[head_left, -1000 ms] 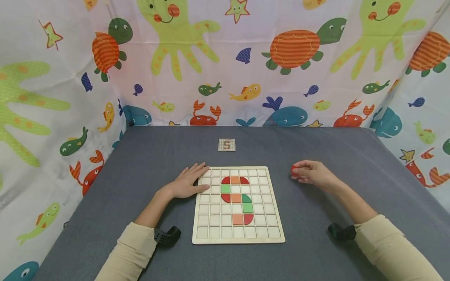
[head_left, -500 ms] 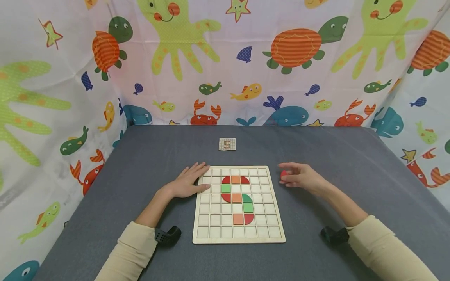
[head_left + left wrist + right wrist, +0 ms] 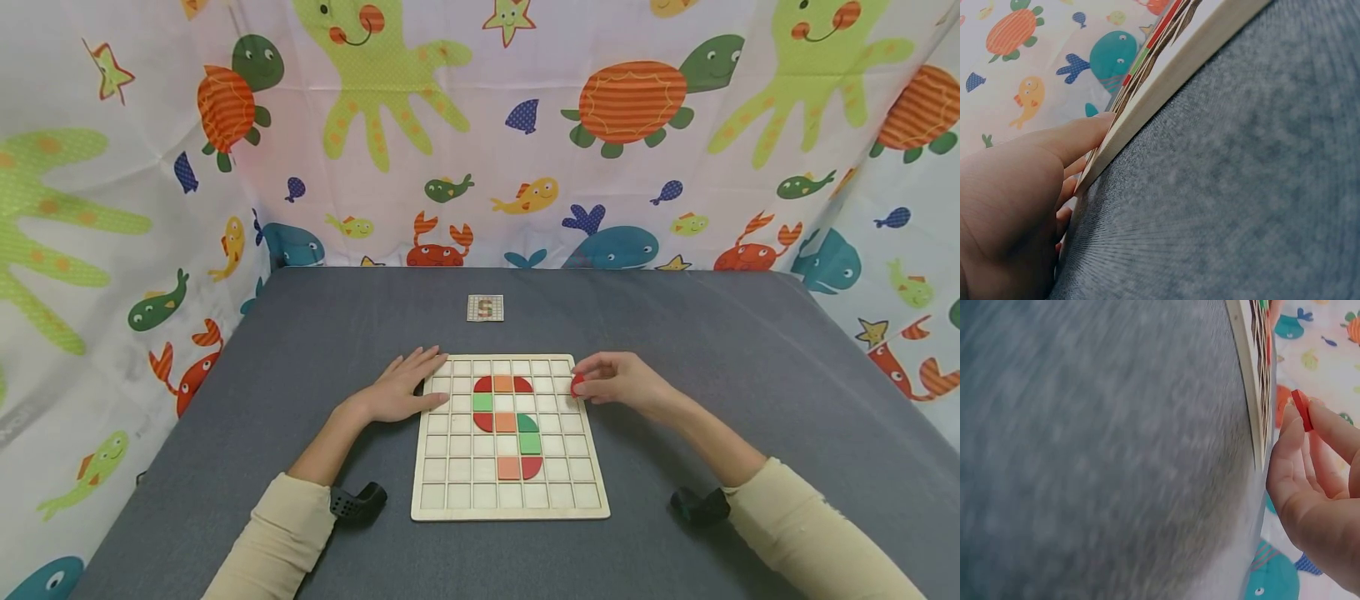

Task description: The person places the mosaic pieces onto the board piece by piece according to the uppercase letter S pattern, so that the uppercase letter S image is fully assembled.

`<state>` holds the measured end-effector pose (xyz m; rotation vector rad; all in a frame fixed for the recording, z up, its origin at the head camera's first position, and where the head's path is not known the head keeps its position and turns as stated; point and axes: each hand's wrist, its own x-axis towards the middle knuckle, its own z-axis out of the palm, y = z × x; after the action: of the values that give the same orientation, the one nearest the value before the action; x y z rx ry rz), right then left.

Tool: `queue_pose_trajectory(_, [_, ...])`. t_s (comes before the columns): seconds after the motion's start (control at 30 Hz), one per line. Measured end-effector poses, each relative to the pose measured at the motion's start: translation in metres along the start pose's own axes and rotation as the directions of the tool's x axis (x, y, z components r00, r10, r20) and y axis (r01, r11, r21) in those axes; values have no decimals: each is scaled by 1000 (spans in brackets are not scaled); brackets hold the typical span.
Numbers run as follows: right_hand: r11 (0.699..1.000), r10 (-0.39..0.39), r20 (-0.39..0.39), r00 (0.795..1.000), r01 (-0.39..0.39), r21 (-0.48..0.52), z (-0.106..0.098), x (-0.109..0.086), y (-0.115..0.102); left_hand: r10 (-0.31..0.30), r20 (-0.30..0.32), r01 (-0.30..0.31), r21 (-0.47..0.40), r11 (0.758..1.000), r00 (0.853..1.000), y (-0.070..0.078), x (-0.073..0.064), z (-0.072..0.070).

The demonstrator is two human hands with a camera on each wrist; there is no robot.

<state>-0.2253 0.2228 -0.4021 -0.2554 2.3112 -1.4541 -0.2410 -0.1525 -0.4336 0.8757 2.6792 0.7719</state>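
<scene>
A wooden grid board (image 3: 448,495) lies on the grey cloth. Red quarter-round tiles (image 3: 482,422), orange squares (image 3: 508,468), green squares (image 3: 528,443) and a dark green rounded tile (image 3: 527,423) fill some of its cells, forming an S-like shape. My left hand (image 3: 395,392) rests at the board's upper left edge, fingers straight, with the thumb on the rim in the left wrist view. At the upper right edge, my right hand (image 3: 628,386) pinches a red tile (image 3: 1302,410) between thumb and fingers. In the head view that tile overlaps the board's right rim.
A small card (image 3: 485,307) printed with an S pattern on a grid lies behind the board. A sea-animal curtain (image 3: 480,125) stands around the back and sides of the grey table (image 3: 675,317). Each wrist wears a dark camera mount (image 3: 358,503).
My right hand has moved left from the bare cloth to the board's right edge, carrying the red tile. My left hand has stayed in place on the board.
</scene>
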Motion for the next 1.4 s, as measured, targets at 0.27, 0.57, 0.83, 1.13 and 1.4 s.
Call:
queue_pose_trajectory(0.27, [996,-72,52,996,75,-42,18,1,-11,4,-4,-4,-6,1000,1000,3,-1,-2])
queue_pose_trajectory(0.57, [986,-88,102,991,101,-130,35,3,-24,3,-3,-3,-9,1000,1000,2,-1,-1])
queue_pose_trajectory(0.83, [975,-163,192,968,188,-122,52,7,-29,13,-4,-13,-9,1000,1000,0,-1,-1])
queue_pose_trajectory(1.13, [967,-201,240,950,232,-109,70,7,-37,21,-14,-22,-19,1000,1000,1,-2,-1])
queue_pose_trajectory(1.4, [966,-198,263,944,234,-114,80,7,-41,-7,0,7,7,1000,1000,3,-1,-2])
